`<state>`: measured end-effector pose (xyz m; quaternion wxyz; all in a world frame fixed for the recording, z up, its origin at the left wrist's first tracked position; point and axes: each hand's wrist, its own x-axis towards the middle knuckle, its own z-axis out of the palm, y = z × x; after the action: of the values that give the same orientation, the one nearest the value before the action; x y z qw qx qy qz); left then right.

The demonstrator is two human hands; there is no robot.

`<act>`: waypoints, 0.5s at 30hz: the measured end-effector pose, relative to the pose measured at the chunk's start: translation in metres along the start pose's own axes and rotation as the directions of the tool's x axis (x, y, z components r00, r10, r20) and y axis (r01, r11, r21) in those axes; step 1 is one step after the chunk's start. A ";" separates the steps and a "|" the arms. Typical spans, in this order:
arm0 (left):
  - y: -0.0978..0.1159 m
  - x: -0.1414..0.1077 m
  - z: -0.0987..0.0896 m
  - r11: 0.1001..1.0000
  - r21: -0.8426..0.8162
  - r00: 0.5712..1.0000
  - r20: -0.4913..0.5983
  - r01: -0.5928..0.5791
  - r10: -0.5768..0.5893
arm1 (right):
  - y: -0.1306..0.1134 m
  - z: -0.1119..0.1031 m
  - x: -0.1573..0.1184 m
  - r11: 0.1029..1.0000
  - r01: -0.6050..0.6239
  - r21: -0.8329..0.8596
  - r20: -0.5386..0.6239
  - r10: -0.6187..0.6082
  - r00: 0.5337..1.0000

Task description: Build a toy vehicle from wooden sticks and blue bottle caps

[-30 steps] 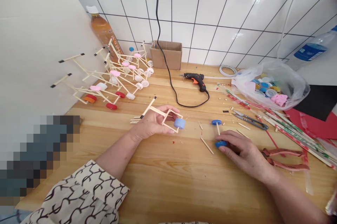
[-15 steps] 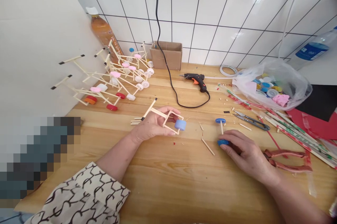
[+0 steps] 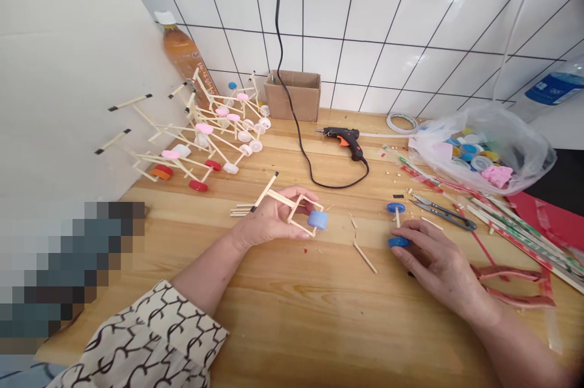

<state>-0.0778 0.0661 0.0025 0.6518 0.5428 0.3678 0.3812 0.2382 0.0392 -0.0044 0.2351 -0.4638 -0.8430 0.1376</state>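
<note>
My left hand (image 3: 269,218) is closed around a small frame of glued wooden sticks (image 3: 298,208), holding it just over the table. A crosspiece with black tips (image 3: 264,192) sticks out at its back, and a light blue bottle cap (image 3: 317,220) sits at its front end. Farther right, my right hand (image 3: 435,257) pinches the nearer of two dark blue bottle caps (image 3: 398,242). A short stick axle (image 3: 396,218) joins that cap to the farther one (image 3: 395,208). My right fingertips partly cover the nearer cap.
Finished-looking stick cars (image 3: 201,132) stand at the left by a drink bottle (image 3: 182,50). A glue gun (image 3: 344,137) with its cord lies behind my hands. Scissors (image 3: 444,213), pliers (image 3: 515,300), wrapped sticks (image 3: 515,236) and a bag of caps (image 3: 479,151) are at the right.
My right hand has shifted slightly to the right with the dark blue caps and axle. My left hand keeps its hold on the stick frame. The whole view has shifted a little.
</note>
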 end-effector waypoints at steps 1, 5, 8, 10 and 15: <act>0.000 0.000 0.000 1.000 0.001 1.000 0.000 0.002 -0.002 | 0.001 0.000 0.000 1.000 0.004 -0.003 -0.011 -0.004 1.000; 0.001 0.000 0.001 1.000 0.010 1.000 0.002 0.002 -0.002 | 0.002 0.000 -0.001 1.000 0.019 -0.007 -0.069 -0.019 0.997; 0.000 0.000 0.000 1.000 0.021 1.000 -0.006 0.003 -0.003 | 0.000 -0.001 0.000 1.000 0.021 -0.007 -0.097 -0.022 0.995; 0.000 0.000 -0.001 0.999 0.034 1.000 -0.009 0.014 -0.013 | -0.001 -0.002 0.000 1.000 0.018 -0.008 -0.107 -0.018 0.994; -0.001 -0.001 -0.002 0.999 0.037 1.000 -0.006 0.013 -0.013 | -0.006 -0.003 0.001 1.000 0.020 -0.007 -0.130 -0.021 0.991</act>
<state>-0.0798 0.0660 0.0014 0.6431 0.5513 0.3799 0.3717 0.2352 0.0367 0.0006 0.2896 -0.4636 -0.8310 0.1025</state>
